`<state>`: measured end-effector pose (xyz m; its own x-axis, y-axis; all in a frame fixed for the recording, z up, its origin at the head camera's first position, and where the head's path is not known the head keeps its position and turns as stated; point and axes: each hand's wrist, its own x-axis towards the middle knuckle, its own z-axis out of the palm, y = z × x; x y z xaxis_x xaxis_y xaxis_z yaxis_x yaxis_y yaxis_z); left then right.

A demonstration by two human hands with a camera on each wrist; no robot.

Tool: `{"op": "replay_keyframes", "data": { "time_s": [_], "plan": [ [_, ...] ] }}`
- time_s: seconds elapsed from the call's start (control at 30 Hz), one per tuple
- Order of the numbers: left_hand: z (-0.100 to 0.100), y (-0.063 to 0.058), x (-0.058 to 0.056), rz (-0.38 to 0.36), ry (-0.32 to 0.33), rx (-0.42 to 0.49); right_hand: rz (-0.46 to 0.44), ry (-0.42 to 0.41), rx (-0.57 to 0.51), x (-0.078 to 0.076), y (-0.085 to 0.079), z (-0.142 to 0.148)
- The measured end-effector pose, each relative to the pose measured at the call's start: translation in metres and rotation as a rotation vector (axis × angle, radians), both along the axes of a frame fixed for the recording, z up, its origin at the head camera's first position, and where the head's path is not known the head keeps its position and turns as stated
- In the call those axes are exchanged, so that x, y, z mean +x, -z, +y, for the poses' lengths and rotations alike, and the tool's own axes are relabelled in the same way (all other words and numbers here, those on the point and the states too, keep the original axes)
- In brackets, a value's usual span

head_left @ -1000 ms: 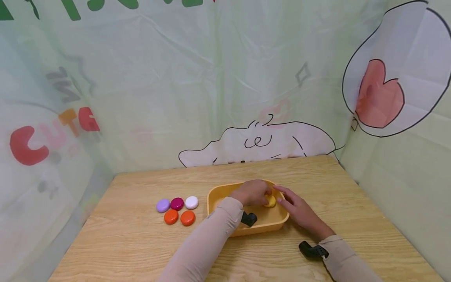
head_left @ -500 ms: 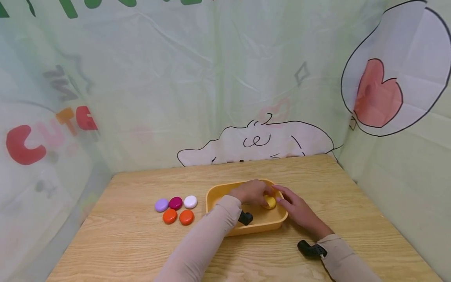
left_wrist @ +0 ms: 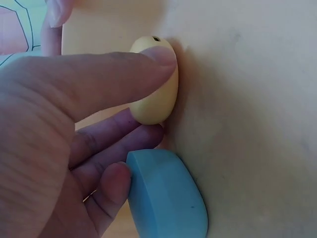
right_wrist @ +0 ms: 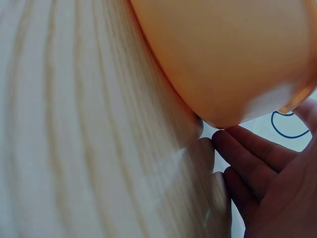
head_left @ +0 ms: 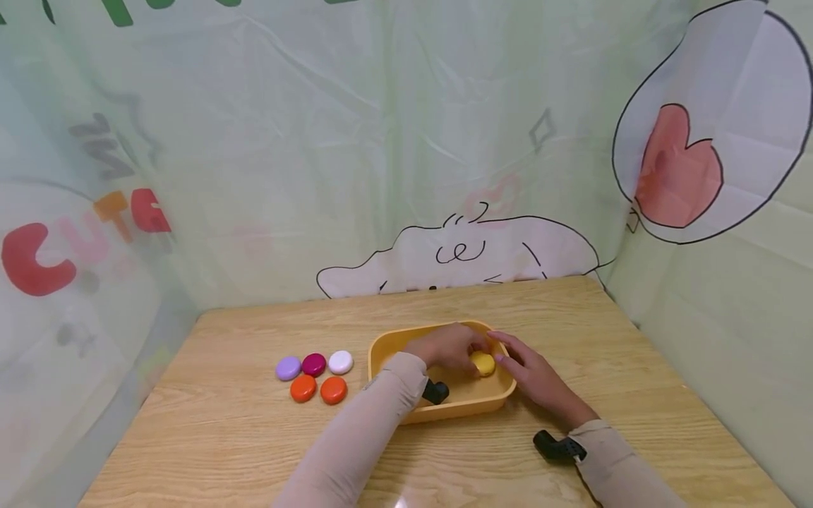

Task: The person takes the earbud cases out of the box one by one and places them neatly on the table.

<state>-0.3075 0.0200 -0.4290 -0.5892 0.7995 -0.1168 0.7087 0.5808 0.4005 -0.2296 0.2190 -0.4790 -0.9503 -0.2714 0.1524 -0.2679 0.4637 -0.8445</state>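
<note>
An orange-yellow plastic tray stands on the wooden table. My left hand reaches inside it and pinches a yellow rounded bead, thumb on one side and fingers on the other. A small dark hole shows at the bead's end. Close by in the left wrist view is a blue rounded piece, with a finger touching its edge; in the head view my hand hides it. My right hand rests against the tray's right end, its extended fingers touching the outer wall.
Left of the tray lie a lilac piece, a magenta piece, a white piece and two orange ones, the nearer-to-tray orange piece included. A printed curtain hangs behind the table.
The view has shifted slightly. Within the tray, my left hand has drawn back a little to the left, and more of the yellow bead shows. My right hand stays at the tray's end.
</note>
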Motion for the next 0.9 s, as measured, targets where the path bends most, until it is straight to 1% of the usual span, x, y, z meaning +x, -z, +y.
{"op": "replay_keyframes", "data": {
  "time_s": [0.1, 0.2, 0.3, 0.4, 0.5, 0.63, 0.73, 0.9],
  "plan": [
    [-0.001, 0.002, 0.0, -0.007, 0.0, 0.004, -0.002, 0.003, 0.004, 0.0, 0.0, 0.0],
    [-0.001, 0.002, 0.001, -0.022, 0.0, 0.004, -0.002, 0.005, 0.009, 0.001, 0.0, 0.0],
    [-0.003, 0.002, 0.001, -0.052, -0.011, 0.016, 0.002, 0.005, 0.013, 0.002, -0.002, -0.001],
    [-0.004, 0.004, -0.001, -0.094, -0.03, 0.056, -0.001, 0.008, 0.016, 0.003, -0.003, -0.002],
    [-0.006, 0.009, -0.005, -0.138, -0.049, 0.119, -0.009, 0.008, 0.015, 0.004, -0.004, -0.002],
    [-0.008, 0.014, -0.01, -0.151, -0.046, 0.165, -0.021, -0.005, -0.004, 0.004, -0.004, -0.001],
    [-0.01, 0.012, -0.011, -0.17, -0.047, 0.181, -0.032, -0.02, -0.036, 0.004, -0.005, 0.0],
    [-0.013, 0.003, -0.007, -0.217, -0.073, 0.207, -0.034, -0.035, -0.059, 0.005, -0.006, 0.0]
  ]
}}
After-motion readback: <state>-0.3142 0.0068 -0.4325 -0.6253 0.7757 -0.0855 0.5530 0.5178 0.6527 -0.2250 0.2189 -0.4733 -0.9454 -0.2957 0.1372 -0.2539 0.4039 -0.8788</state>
